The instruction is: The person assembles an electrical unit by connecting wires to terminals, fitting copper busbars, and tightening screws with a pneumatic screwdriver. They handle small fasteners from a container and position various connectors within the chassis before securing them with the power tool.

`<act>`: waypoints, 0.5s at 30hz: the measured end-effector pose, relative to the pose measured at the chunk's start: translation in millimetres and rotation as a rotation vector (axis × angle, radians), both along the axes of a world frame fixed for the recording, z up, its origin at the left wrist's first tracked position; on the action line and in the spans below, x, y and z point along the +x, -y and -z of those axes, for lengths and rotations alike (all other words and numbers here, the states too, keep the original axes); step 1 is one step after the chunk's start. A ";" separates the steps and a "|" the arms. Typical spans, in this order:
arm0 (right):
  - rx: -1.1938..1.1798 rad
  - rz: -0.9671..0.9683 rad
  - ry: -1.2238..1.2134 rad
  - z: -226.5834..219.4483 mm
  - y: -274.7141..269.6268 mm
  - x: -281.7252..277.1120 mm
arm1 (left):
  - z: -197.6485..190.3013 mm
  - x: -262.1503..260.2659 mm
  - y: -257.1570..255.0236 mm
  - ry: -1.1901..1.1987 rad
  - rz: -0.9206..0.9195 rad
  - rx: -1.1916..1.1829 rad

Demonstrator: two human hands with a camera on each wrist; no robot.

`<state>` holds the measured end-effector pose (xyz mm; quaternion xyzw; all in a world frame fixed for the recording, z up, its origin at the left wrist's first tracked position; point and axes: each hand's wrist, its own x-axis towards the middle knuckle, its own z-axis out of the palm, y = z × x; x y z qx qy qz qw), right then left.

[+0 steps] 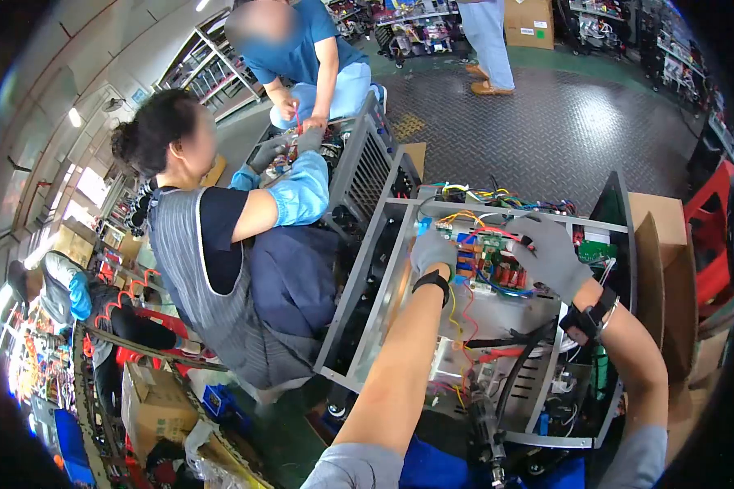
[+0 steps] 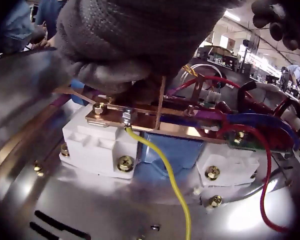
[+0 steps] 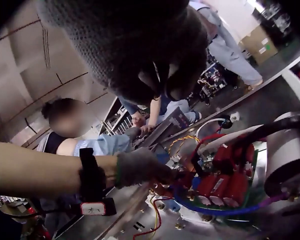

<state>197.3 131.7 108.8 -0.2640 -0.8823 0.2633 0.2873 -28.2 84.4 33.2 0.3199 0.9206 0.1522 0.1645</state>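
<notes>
My gloved left hand (image 1: 434, 251) is at the left end of the circuit assembly, inside an open metal chassis (image 1: 375, 306). In the left wrist view its curled fingers (image 2: 110, 75) press down at a copper bar (image 2: 145, 119) above white blocks (image 2: 97, 150); I cannot tell what they pinch. A yellow wire (image 2: 170, 172) runs from a bolt on that bar. My gloved right hand (image 1: 550, 259) hovers loosely bent over the assembly's right side, near a red wire (image 1: 497, 232). Below it stand red components (image 3: 225, 187) on a green board, with a blue wire (image 3: 215, 209) alongside.
A cable with a metal connector (image 1: 488, 432) hangs across the chassis front. To the right are a cardboard box (image 1: 669, 269) and a red chair (image 1: 714, 236). At the left, a person in a striped vest (image 1: 208, 269) and another in blue (image 1: 314, 57) work on a second chassis (image 1: 363, 167).
</notes>
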 end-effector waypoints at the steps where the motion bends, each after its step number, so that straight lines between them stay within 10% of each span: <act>1: -0.014 0.016 -0.012 1.9 2.0 2.3 | -3.7 2.5 0.4 0.023 -0.026 -0.010; 15: -0.218 0.088 -0.193 62.1 7.8 20.0 | -1.6 5.8 -1.0 0.045 -0.142 0.015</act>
